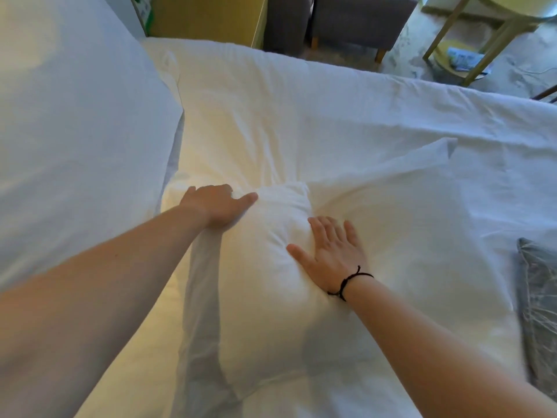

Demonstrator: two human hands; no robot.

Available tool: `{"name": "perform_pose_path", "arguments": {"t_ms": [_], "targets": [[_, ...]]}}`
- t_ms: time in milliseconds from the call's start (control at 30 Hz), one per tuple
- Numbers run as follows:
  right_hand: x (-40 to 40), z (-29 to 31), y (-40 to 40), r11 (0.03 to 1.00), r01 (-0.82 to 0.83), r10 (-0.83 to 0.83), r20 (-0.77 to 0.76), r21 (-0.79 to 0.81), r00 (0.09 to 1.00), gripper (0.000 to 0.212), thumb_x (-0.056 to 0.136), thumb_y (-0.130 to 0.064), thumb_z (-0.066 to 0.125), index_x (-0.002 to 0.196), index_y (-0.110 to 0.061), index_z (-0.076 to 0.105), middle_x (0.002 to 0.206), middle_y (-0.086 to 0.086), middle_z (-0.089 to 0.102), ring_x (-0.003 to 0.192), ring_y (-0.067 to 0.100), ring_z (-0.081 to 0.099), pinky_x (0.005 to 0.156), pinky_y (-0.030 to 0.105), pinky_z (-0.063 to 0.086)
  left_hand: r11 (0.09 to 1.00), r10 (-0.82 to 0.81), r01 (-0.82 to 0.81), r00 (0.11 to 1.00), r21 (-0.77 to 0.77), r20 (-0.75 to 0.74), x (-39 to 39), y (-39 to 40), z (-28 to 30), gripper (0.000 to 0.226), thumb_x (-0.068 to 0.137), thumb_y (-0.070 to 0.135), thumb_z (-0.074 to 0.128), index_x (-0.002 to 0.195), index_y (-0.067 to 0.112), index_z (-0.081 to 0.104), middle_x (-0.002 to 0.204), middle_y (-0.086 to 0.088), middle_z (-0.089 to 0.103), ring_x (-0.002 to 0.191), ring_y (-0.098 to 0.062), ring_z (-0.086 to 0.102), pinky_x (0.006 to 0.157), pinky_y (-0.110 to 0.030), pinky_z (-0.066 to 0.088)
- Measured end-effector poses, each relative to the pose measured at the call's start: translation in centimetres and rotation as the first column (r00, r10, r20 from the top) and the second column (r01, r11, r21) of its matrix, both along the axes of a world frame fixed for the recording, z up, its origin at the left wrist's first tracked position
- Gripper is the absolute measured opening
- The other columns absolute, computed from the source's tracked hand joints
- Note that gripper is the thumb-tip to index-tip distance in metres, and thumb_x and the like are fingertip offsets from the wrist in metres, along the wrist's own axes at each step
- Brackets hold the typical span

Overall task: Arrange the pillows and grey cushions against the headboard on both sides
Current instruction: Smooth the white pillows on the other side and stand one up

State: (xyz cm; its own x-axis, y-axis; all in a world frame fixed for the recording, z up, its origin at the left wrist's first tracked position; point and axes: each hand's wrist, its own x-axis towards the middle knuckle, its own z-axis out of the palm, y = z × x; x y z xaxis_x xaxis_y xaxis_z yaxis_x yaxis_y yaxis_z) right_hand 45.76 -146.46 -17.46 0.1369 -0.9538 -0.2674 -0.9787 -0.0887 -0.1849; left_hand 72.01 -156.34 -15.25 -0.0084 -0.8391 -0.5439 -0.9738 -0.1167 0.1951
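A white pillow (pixel 259 297) lies on the white bed (pixel 346 116), its near corner bunched up between my hands. My left hand (pixel 215 208) presses on the pillow's upper left side, fingers curled against the fabric. My right hand (pixel 330 254) lies flat on its right side, fingers spread, with a black cord on the wrist. A second large white pillow (pixel 75 131) stands at the left. A grey cushion (pixel 538 312) lies at the right edge of the bed, partly cut off by the frame.
Beyond the bed's far edge stand a yellow cabinet (pixel 208 16), a grey upholstered seat (pixel 355 19) on wooden legs and a light wooden side table (pixel 494 37) with papers on its lower shelf.
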Motion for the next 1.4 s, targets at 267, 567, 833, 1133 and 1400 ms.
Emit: {"name": "perform_pose_path", "arguments": {"t_ms": [267, 567, 833, 1133, 1400], "targets": [[-2.6, 8.0, 8.6, 0.998, -0.048, 0.05, 0.055, -0.029, 0.997, 0.084, 0.072, -0.09, 0.028, 0.128, -0.029, 0.042, 0.133, -0.009, 0.049, 0.128, 0.015, 0.043, 0.114, 0.037, 0.025, 0.924, -0.154, 0.173, 0.985, -0.341, 0.08, -1.6, 13.9, 8.6, 0.069, 0.077, 0.089, 0.018, 0.079, 0.024, 0.04, 0.078, 0.001, 0.065, 0.08, -0.027, 0.065, 0.071, -0.038, 0.036], [-5.3, 17.7, 6.4, 0.94, -0.24, 0.26, 0.054, -0.244, 0.964, 0.08, 0.071, -0.086, 0.044, 0.132, -0.034, 0.047, 0.142, -0.005, 0.047, 0.137, 0.019, 0.037, 0.116, 0.045, 0.023, 0.948, 0.003, -0.033, 0.995, -0.317, -0.095, -2.8, 27.5, 14.1, 0.073, 0.073, 0.093, 0.016, 0.07, 0.025, 0.043, 0.059, 0.007, 0.056, 0.058, -0.006, 0.053, 0.053, -0.031, 0.034], [-9.3, 18.8, 6.7, 0.928, -0.318, 0.329, -0.023, 0.196, 0.944, 0.073, 0.071, -0.081, 0.051, 0.132, -0.041, 0.051, 0.129, -0.013, 0.059, 0.119, 0.02, 0.052, 0.1, 0.036, 0.041, 0.931, 0.13, -0.061, 0.976, -0.359, 0.173, -1.8, 30.5, 14.8, 0.078, 0.066, 0.099, 0.02, 0.096, 0.035, 0.053, 0.096, 0.012, 0.059, 0.099, -0.018, 0.06, 0.076, -0.04, 0.038], [-8.6, 19.0, 8.9, 0.93, -0.359, 0.368, -0.18, 0.083, 0.912, 0.039, 0.098, -0.047, 0.038, 0.078, -0.023, 0.061, 0.086, -0.003, 0.061, 0.082, 0.023, 0.06, 0.065, 0.031, 0.035, 0.977, -0.04, 0.047, 0.999, -0.209, 0.035, -0.6, 31.0, 16.1, 0.044, 0.091, 0.071, 0.035, 0.078, 0.028, 0.035, 0.074, 0.008, 0.05, 0.085, -0.021, 0.062, 0.057, -0.036, 0.028], [-6.6, 21.7, 6.7, 0.95, -0.223, 0.209, -0.086, -0.217, 0.974, 0.038, 0.097, -0.027, 0.05, 0.059, -0.024, 0.047, 0.064, -0.007, 0.048, 0.063, 0.02, 0.048, 0.062, 0.03, 0.029, 0.904, -0.018, -0.073, 0.978, -0.421, -0.208, -0.2, 30.6, 19.1, 0.042, 0.096, 0.059, 0.032, 0.066, 0.029, 0.028, 0.06, 0.004, 0.045, 0.066, -0.023, 0.051, 0.06, -0.038, 0.026]]}}
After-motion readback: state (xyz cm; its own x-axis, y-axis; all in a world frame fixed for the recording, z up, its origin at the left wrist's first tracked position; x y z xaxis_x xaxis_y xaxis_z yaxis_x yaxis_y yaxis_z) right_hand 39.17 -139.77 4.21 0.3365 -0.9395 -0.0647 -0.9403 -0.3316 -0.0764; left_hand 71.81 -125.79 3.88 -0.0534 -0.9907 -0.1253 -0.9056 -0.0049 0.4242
